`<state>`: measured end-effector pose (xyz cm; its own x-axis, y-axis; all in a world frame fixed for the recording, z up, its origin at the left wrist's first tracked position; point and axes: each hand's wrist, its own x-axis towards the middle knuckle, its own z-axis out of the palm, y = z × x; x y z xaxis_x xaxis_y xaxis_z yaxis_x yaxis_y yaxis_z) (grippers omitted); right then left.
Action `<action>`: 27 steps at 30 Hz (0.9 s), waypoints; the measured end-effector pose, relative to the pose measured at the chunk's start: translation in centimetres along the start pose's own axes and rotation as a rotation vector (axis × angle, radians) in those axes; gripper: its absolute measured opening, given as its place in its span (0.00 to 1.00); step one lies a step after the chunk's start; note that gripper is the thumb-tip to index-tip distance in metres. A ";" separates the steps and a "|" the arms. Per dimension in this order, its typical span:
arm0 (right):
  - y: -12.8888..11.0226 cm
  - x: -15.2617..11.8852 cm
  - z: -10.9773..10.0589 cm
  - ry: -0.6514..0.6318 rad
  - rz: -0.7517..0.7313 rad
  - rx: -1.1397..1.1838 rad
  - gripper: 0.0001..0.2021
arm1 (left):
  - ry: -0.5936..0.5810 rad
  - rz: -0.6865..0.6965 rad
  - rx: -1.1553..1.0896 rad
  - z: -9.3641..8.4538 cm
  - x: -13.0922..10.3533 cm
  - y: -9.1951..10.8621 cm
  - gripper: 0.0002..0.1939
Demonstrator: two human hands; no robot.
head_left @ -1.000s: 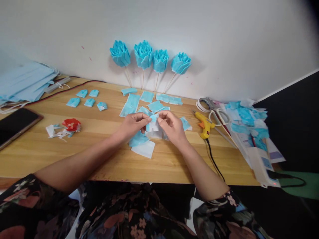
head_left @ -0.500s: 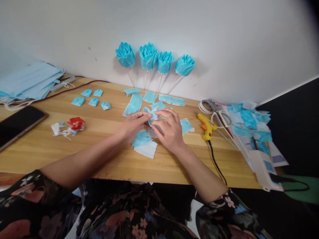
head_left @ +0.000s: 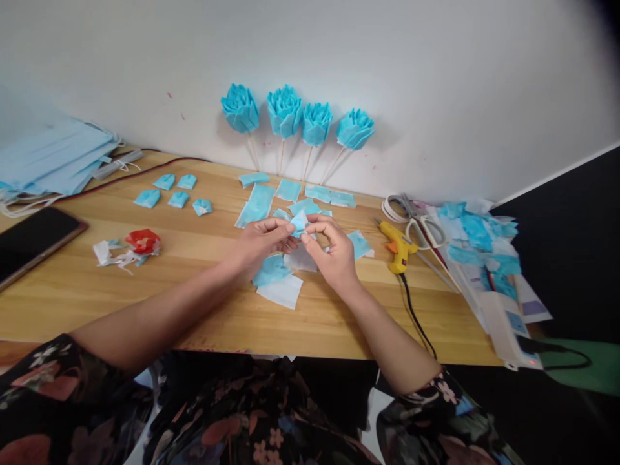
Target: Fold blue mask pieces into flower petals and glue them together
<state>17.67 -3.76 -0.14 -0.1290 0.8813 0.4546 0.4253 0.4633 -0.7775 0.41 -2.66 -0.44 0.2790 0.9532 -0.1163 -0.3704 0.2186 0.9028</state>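
Right hand [head_left: 338,254] has narrowed from spread fingers into a pinch, and with left hand [head_left: 256,244] holds, behind table's [head_left: 300,336] front edge, the piece [head_left: 299,223], probably light, soft, best held by sides.

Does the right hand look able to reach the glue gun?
Probably yes: only a flat blue scrap lies between the right hand and the glue gun, though that hand is busy pinching a folded piece.

Loose black sleeves [head_left: 426,413] — floral print, pink, orange, blue — hands bare.
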 end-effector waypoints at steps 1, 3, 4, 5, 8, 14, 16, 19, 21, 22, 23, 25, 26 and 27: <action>0.0 0.0 0.0 -0.008 0.028 0.033 0.03 | -0.001 0.003 0.004 0.0 0.0 0.0 0.13; 0.0 0.1 0.0 -0.027 0.085 0.094 0.03 | 0.000 0.010 0.015 0.0 -0.1 0.1 0.12; 0.1 0.1 0.0 -0.035 0.113 0.118 0.03 | 0.002 0.014 0.023 0.0 -0.1 0.0 0.12; 0.2 0.1 0.1 -0.039 0.139 0.139 0.04 | 0.003 0.017 0.031 0.0 -0.1 0.0 0.12; 0.8 0.0 0.2 -0.027 0.208 0.212 0.07 | 0.006 0.035 0.059 -0.1 0.0 -0.2 0.13; 1.1 0.0 0.3 -0.078 0.291 0.346 0.19 | 0.027 0.072 0.141 -0.1 0.0 -0.4 0.14; 0.9 0.0 0.2 -0.094 0.293 0.349 0.14 | 0.032 0.084 0.181 0.0 -0.1 -0.2 0.13; 0.7 0.1 0.0 -0.094 0.292 0.363 0.10 | 0.022 0.091 0.219 0.2 -0.2 0.0 0.13; 0.7 0.1 0.0 -0.081 0.303 0.390 0.11 | 0.017 0.089 0.236 0.2 -0.2 0.2 0.13; 0.7 0.1 0.0 -0.079 0.310 0.401 0.11 | 0.016 0.090 0.247 0.3 -0.2 0.2 0.13; 0.8 0.1 0.0 -0.080 0.315 0.406 0.12 | 0.018 0.093 0.259 0.3 -0.2 0.2 0.13; 0.8 0.1 0.0 -0.091 0.318 0.408 0.12 | 0.026 0.101 0.284 0.2 -0.1 0.2 0.14; 0.8 0.1 0.0 -0.100 0.317 0.408 0.11 | 0.032 0.104 0.296 0.2 -0.1 0.1 0.14; 0.8 0.1 0.0 -0.108 0.316 0.410 0.11 | 0.037 0.107 0.305 0.1 0.0 0.1 0.15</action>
<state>18.00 -3.31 -0.70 -0.1520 0.9785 0.1396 0.0756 0.1523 -0.9854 0.50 -2.68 -0.29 0.2181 0.9756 -0.0245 -0.1116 0.0499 0.9925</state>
